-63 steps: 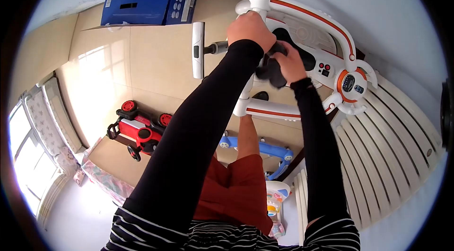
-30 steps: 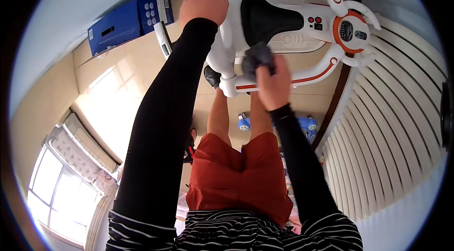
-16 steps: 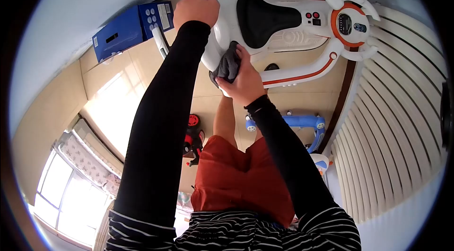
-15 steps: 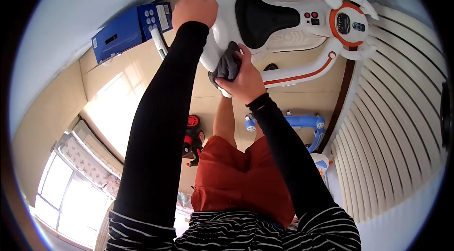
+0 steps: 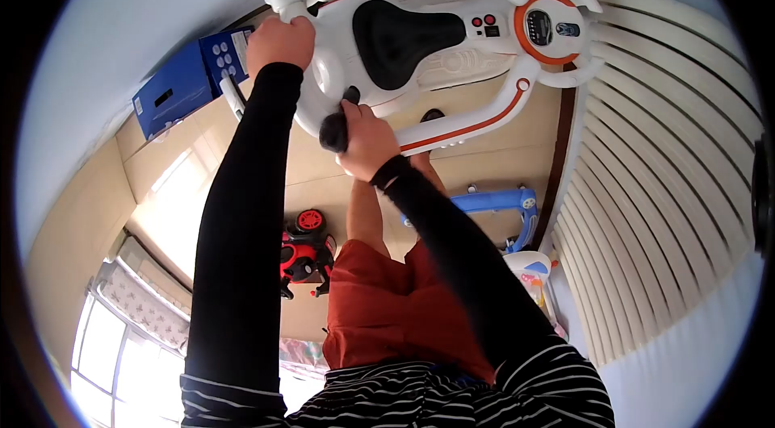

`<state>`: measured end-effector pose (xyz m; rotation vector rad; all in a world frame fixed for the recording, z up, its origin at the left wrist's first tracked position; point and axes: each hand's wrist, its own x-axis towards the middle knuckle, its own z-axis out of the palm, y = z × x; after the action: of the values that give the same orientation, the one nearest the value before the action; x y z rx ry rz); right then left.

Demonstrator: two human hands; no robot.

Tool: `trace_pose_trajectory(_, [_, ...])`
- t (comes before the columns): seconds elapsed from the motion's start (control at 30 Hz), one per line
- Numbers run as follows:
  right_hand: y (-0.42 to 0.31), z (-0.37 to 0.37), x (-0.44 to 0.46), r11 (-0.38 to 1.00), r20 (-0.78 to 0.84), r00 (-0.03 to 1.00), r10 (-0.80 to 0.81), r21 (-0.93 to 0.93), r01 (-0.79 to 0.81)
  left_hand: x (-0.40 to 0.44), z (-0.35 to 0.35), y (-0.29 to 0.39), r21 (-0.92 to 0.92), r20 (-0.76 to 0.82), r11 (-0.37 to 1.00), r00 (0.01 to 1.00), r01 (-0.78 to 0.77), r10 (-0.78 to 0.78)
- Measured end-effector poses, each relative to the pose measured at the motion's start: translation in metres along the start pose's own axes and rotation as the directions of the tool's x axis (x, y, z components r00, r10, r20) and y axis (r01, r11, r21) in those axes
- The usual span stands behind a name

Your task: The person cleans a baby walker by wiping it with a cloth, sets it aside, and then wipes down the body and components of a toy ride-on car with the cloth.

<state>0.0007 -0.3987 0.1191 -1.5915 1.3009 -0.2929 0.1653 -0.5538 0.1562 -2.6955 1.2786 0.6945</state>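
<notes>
White, smooth plastic formed the ride-on toy (image 5: 432,57) at twelve to one o'clock, long and rounded, with orange-red stripes along its curved side bars. Seat (image 5: 395,41) black, matte, waisted, its broad end toward nine o'clock. Round console (image 5: 551,27), ringed in orange, between one and two.

Left hand (image 5: 281,45), near eleven o'clock, was clamped on the toy's white rear frame. Right hand (image 5: 367,141), also toward eleven but closer to centre, was clamped on a dark grey cloth (image 5: 333,133), soft and bunched, which lay across the near corner of that frame.

Surroundings: radiator (image 5: 654,178) at three, pale, deeply ribbed; blue box (image 5: 173,93) at ten, flat-faced, with a dark slot; red-and-black toy car (image 5: 303,258) between seven and eight; blue curved frame (image 5: 500,202) just past three; beige tiled floor (image 5: 500,158) beneath.

Left fingertips were out of sight, and the gripped stretch of frame was covered. Right fingers hid part of the cloth; its weave was hard to make out, and whether it pressed on the plastic could not be told. Console lettering too small to read. Black sleeves covered portions of the toy car and the blue curved frame. Window (image 5: 109,355) at eight, bleached by light, was cut off by the dark round border.
</notes>
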Motion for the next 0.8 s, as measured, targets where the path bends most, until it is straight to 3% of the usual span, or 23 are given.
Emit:
trace_pose_trajectory(0.03, [0.015, -0.010, 0.004, 0.996, 0.011, 0.997, -0.079, 0.052, 0.078, 0.000, 0.001, -0.001, 0.011, -0.002, 1.000, 1.000, 0.000, 0.000])
trace_pose_trajectory(0.07, [0.028, -0.032, 0.013, 0.992, 0.131, 0.991, -0.011, 0.130, -0.006, 0.000, 0.002, -0.001, 0.019, -0.006, 1.000, 1.000, 0.001, -0.001])
trace_pose_trajectory(0.1, [0.031, -0.041, 0.020, 0.978, 0.105, 0.986, 0.131, 0.147, -0.145, 0.001, 0.002, -0.001, 0.025, -0.012, 1.000, 1.000, 0.002, -0.002])
trace_pose_trajectory(0.23, [0.009, -0.037, -0.001, 0.992, 0.138, 0.990, -0.017, 0.129, -0.001, 0.004, 0.007, -0.002, 0.071, -0.098, 0.996, 0.993, -0.055, 0.062])
trace_pose_trajectory(0.27, [-0.002, -0.024, -0.010, 0.994, 0.017, 0.994, -0.107, 0.004, 0.107, 0.002, 0.005, -0.001, 0.068, -0.084, 0.996, 0.994, -0.057, 0.063])
trace_pose_trajectory(0.37, [-0.010, 0.005, -0.012, 0.984, -0.054, 0.998, 0.016, -0.178, -0.025, 0.001, 0.006, -0.003, 0.078, -0.105, 0.995, 0.992, -0.055, 0.063])
trace_pose_trajectory(0.53, [-0.008, -0.007, -0.006, 0.998, 0.009, 1.000, 0.010, -0.058, -0.010, 0.010, 0.006, -0.011, 0.138, -0.100, 0.986, 0.989, -0.096, 0.110])
trace_pose_trajectory(0.8, [0.020, -0.055, -0.001, 0.997, 0.108, 0.991, -0.074, 0.045, 0.070, 0.011, 0.002, -0.013, 0.082, -0.067, 0.992, 0.992, -0.101, 0.106])
